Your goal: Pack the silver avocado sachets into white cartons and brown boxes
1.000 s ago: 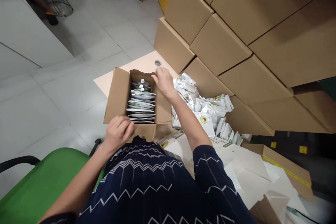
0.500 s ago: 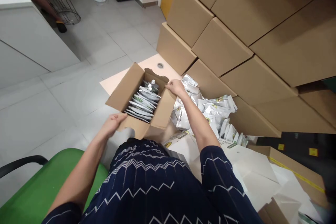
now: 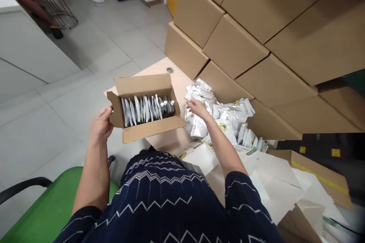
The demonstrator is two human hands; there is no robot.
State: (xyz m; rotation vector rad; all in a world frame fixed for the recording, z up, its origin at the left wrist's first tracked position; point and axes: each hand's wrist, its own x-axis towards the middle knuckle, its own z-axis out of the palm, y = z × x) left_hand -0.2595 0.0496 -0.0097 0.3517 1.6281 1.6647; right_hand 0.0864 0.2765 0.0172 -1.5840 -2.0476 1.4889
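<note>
An open brown cardboard box (image 3: 151, 131) sits crosswise in front of me, with a row of silver spouted pouches (image 3: 146, 108) standing upright inside it. My left hand (image 3: 102, 122) grips the box's left end flap. Off the box, my right hand (image 3: 196, 108) has its fingers spread just above a loose heap of silver pouches with avocado labels (image 3: 225, 119) on the table to the right.
A wall of stacked brown cartons (image 3: 256, 38) rises at the right. White flat cartons (image 3: 268, 182) and a brown box (image 3: 316, 182) lie at lower right. A green chair (image 3: 37, 209) is at lower left. Far left, another person's leg (image 3: 25, 0) stands by a wire basket (image 3: 54, 3).
The box has been turned from lengthwise to crosswise. My right hand let go of its far end and moved right over the loose pouches; my left hand shifted to the left end.
</note>
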